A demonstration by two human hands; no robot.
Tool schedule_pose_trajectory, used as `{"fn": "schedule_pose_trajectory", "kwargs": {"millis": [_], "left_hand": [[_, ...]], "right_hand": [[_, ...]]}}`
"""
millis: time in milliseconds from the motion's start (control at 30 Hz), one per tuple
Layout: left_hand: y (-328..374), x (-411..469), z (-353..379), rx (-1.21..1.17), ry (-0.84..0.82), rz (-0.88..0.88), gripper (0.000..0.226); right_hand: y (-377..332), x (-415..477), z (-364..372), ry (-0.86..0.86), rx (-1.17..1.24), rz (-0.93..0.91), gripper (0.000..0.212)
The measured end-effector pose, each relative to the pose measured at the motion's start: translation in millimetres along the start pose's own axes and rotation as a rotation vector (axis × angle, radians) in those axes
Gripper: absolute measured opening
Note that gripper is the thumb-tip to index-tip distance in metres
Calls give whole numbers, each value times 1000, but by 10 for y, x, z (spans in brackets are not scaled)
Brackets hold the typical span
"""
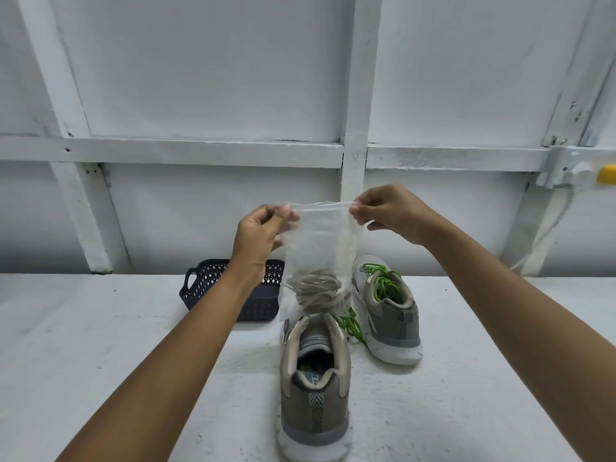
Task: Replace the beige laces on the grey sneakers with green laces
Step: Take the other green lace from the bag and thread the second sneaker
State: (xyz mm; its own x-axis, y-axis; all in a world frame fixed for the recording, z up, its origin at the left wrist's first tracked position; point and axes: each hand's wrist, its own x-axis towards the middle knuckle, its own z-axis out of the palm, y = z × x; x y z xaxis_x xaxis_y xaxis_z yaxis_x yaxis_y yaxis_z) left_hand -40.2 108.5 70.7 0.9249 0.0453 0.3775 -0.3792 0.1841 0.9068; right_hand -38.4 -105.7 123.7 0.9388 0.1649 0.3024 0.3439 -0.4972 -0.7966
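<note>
Clear bag (320, 248): hung upright at centre frame, long axis vertical, mouth strip horizontal.
Left hand (263, 228): pinched the upper left corner between thumb and fingers.
Right hand (390, 213): pinched the upper right corner at about the same height.
Beige laces (315, 290): bundled in the bottom of the bag, off the shoes.
Green laces (381, 278): threaded on the far sneaker (390, 315), right of centre; a loose length lay between the shoes.
Near sneaker (315, 378): directly below the bag, heel toward camera; its lacing was hidden by the bag.
Basket (206, 281): lower left of the bag on the table (100, 345), partly behind the left forearm; left hand nearer. Judged the likely drop point.
In the way: that forearm, and the near sneaker underneath.
</note>
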Motion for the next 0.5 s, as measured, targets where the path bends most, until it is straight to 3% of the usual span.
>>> {"fn": "schedule_pose_trajectory", "kwargs": {"millis": [167, 233, 400, 500], "left_hand": [[56, -3, -1, 12, -140, -46, 12], [54, -6, 26, 66, -119, -20, 3], [49, -14, 100, 133, -75, 92, 7], [54, -19, 126, 154, -74, 110, 13]], "right_hand": [[31, -10, 2, -9, -25, -43, 7], [10, -15, 8, -25, -82, -54, 6], [-114, -1, 17, -73, -327, -170, 11], [-141, 19, 56, -71, -343, -197, 12]]}}
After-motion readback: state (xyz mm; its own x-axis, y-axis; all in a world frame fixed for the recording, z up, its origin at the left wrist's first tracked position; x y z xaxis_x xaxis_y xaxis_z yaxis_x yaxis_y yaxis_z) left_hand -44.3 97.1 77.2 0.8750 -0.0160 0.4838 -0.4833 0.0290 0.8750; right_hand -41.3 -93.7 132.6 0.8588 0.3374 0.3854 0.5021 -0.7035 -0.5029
